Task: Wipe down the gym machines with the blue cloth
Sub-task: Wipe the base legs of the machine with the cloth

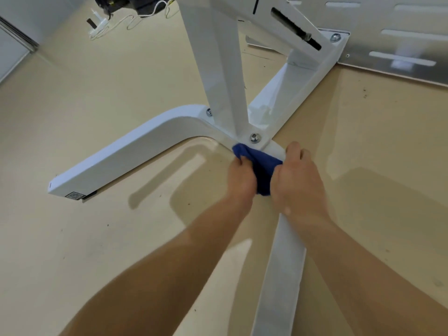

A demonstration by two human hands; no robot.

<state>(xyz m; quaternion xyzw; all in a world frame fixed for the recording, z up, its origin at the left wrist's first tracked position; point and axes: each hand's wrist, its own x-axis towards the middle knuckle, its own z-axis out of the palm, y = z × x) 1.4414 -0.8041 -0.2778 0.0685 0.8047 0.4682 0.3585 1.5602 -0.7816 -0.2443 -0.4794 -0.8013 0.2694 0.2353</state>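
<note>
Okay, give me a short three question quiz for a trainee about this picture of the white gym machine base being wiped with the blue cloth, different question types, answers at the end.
1. True or false: the blue cloth lies loose on the floor, untouched.
2. Where is the cloth pressed? A) high on the upright post B) at the base joint, just below a bolt C) on the slotted metal panel
3. What is stuck on the end of the curved foot?

Key
1. False: the left hand and right hand hold it against the white frame.
2. B.
3. A small square code label.
</note>
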